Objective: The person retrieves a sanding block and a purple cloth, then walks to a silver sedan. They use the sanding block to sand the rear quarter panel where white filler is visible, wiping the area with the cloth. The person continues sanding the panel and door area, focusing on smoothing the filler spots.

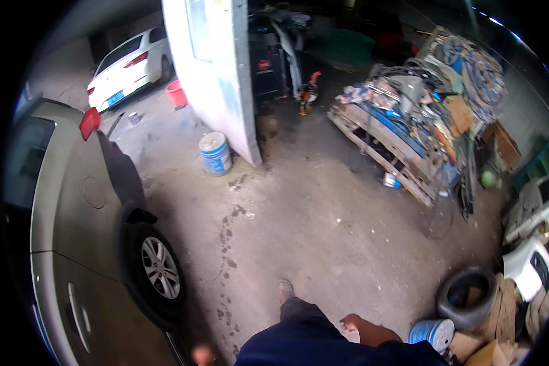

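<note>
Both hands hang low at the bottom edge of the view, and neither holds anything: the right hand [363,330] shows beside the dark blue trousers as a bare forearm and wrist, its fingers blurred, so I cannot tell whether they are spread or curled; the left hand [201,354] is only a blurred fingertip patch at the lower edge, its state equally unreadable. Nearest the right hand stands a blue-and-white ribbed plastic drum [431,333] on the concrete floor [323,226], at the floor's lower right edge, just beside a worn black rubber tyre [468,296] lying flat. The drum looks stiff and smooth-sided, probably light if empty and heavy if filled; its rim seems the surest place to grip, since the curved wall may slip. The tyre would be heavy, stiff and grippy. Flattened brown cardboard boxes [488,344] crowd that corner. Along the floor's left edge a beige car [73,219] stands close, its rear wheel [160,267] near the person's shoe [285,289]. Farther off, a blue-and-white paint bucket [215,153] stands at the foot of a pale concrete pillar [216,73], a wooden pallet heaped with scrap metal [409,128] fills the right side, and a white car [128,67] is parked beyond.
</note>
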The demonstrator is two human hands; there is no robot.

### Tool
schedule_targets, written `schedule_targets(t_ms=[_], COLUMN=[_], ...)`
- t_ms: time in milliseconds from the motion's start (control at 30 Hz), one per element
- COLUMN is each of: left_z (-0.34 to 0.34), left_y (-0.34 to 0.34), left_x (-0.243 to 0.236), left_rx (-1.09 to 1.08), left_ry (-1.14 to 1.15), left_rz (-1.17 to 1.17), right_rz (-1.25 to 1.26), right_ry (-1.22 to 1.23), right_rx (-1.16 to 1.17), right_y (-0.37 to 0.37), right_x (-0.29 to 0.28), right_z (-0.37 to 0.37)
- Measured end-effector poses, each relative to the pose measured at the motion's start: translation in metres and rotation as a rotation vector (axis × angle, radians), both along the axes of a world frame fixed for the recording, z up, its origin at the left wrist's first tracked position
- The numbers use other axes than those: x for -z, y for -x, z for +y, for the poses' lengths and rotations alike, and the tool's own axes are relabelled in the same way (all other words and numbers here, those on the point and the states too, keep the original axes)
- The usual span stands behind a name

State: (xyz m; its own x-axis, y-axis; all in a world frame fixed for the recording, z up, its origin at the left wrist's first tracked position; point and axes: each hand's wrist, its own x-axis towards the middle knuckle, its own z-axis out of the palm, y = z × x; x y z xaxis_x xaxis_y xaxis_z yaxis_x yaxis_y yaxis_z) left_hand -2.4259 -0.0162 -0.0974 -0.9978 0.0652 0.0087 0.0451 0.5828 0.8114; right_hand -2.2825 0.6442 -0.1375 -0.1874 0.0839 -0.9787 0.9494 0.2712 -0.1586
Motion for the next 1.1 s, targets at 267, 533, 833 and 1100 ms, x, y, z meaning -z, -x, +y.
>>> schedule_targets(t_ms=[267, 533, 833, 1100], left_z=[-0.002, -0.068, -0.162, -0.182], left_y=[0.077, 0.264, 0.627, 0.923], left_x=[0.006, 0.033, -0.026, -0.088], left_rx=[0.085, -0.125, -0.124, -0.241], left_ry=[-0.287, 0.383, 0.369, 0.110], left_rz=[0.423, -0.134, -0.350, -0.314], right_rz=[0.717, 0.739, 0.044, 0.151], right_ry=[-0.384, -0.393, -0.026, 0.150], right_rx=[-0.460, -0.462, -0.015, -0.414], right_y=[0.469, 0.698, 0.747, 0.980], right_x=[-0.110, -0.093, -0.091, -0.004], right_z=[-0.007, -0.100, -0.163, -0.201])
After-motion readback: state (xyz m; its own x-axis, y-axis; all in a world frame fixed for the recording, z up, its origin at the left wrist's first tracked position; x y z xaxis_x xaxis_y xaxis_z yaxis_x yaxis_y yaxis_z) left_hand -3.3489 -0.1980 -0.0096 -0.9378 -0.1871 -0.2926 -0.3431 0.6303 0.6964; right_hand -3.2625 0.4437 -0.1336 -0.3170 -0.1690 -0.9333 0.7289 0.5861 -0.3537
